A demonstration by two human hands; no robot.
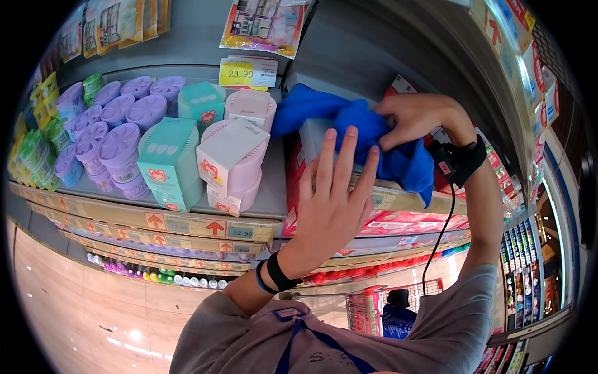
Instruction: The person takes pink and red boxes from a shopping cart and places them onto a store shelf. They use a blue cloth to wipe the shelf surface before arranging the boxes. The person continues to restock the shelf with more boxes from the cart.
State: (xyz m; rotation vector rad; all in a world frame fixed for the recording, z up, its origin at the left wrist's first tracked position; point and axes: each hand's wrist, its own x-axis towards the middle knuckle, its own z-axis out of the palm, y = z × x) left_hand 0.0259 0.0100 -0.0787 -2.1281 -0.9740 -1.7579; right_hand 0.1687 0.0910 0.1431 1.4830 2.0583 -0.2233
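A crumpled blue cloth (345,114) lies over the right-hand shelf section, with one end hanging over its front edge. My right hand (416,117) has its thumb and fingers closed on the cloth's upper right part. In front of the cloth, my left hand (334,201) is raised with its fingers apart and nothing in it. Its fingertips overlap the cloth and a pale box-like surface (314,135) in the picture; whether they touch is unclear. Pink and red packages (293,187) show below and beside this hand.
Left of my hands stand pink tubs with a white carton sleeve (233,140), mint green tubs (170,154) and several purple lidded tubs (121,145). A price card (247,72) and hanging packets (264,25) are above. A shopping cart (364,311) stands behind my body.
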